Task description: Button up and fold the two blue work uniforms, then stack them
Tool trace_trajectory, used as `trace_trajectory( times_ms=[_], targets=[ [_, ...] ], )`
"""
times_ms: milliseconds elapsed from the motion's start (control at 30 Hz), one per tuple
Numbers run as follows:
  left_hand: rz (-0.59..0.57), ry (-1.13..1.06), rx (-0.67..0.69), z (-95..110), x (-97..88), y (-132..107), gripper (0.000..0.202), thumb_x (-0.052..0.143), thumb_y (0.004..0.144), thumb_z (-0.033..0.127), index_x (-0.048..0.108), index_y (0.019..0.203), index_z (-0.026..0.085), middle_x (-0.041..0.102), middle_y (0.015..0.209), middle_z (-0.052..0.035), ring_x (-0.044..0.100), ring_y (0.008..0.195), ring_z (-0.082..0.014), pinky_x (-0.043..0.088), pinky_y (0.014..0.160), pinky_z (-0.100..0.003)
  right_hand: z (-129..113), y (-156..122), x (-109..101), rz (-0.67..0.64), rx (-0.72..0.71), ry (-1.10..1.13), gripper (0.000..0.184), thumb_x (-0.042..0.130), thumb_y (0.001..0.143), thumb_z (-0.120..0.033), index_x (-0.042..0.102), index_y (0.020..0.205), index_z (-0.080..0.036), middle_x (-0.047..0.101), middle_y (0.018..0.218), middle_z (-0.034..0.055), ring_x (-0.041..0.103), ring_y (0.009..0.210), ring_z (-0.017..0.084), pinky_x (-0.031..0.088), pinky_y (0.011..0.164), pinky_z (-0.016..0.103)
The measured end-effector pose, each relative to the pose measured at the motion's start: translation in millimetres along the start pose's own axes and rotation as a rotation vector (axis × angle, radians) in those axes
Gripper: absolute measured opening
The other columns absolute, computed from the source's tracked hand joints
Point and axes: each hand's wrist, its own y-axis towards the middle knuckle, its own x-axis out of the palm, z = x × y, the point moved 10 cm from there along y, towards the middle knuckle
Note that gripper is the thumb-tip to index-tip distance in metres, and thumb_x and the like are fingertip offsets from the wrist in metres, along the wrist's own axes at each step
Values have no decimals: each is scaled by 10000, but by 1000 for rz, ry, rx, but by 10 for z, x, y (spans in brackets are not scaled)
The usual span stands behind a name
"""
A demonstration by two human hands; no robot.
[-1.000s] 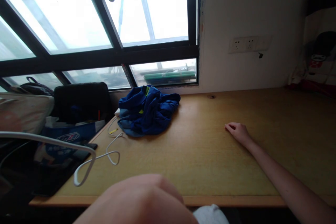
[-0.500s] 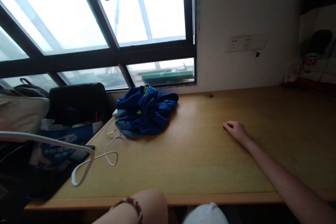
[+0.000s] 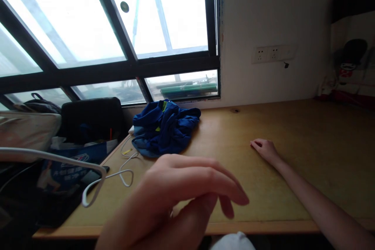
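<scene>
Room between blue cloth [image 3: 166, 129] and right hand [image 3: 265, 150]; white cable [image 3: 55, 156] obstructs left

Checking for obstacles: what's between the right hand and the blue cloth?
In the head view, only tabletop shows between the right hand and blue cloth; the left hand appears lower.

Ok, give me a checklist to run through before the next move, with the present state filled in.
1. Right hand resting on the desk: ok, and nothing shows in its grasp.
2. Left hand holding nothing: cannot tell; its fingers bend downward and no thing shows, but the palm is hidden.
3. Right hand apart from the blue cloth: ok, with bare desk between them.
4. Blue cloth spread flat: not ok, it lies in a crumpled heap near the window.
5. White cable straight: not ok, it bends and loops on the desk.
</scene>
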Motion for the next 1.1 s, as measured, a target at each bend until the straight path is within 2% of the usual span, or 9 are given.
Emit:
trace_trajectory(
  times_ms=[100, 167, 333, 633, 1100],
  targets=[
    [-97, -111, 25, 259, 111, 222, 285, 387, 851, 212, 664, 915, 186, 650, 905, -74, 598, 648, -125, 512, 562, -195, -6, 0, 2, -8, -2, 7, 330, 446, 738, -406, 680, 712, -174, 678, 773, 65, 598, 730, 208, 419, 678, 284],
    [-121, -175, 47, 332, 142, 288, 292, 384, 845, 179, 661, 935, 186, 649, 926, -75, 599, 622, -114, 515, 550, -192, -4, 1, 4, -9, -4, 12, 324, 447, 739, -400, 679, 719, -174, 678, 783, 65, 598, 739, 210, 420, 685, 285],
    [-18, -203, 30, 255, 40, 225, 299, 374, 852, 174, 651, 960, 198, 640, 966, -77, 600, 610, -112, 525, 545, -208, 13, 3, 6, -5, 0, 22, 313, 454, 730, -392, 680, 710, -177, 680, 786, 67, 597, 741, 212, 422, 691, 289],
    [66, -106, 40, 236, -17, 124, 293, 369, 859, 175, 638, 970, 211, 625, 1005, -69, 605, 651, -124, 533, 555, -217, 9, 1, 11, -13, -6, 22, 317, 455, 741, -394, 676, 720, -168, 678, 778, 65, 598, 735, 205, 419, 692, 280],
    [-44, 74, 35, 234, 27, 78, 294, 434, 823, 142, 630, 1015, 248, 620, 1047, -47, 616, 781, -144, 534, 682, -218, 1, -1, 3, -9, 2, 19, 312, 455, 734, -393, 679, 715, -177, 679, 759, 63, 596, 723, 207, 419, 678, 283]
  ],
)
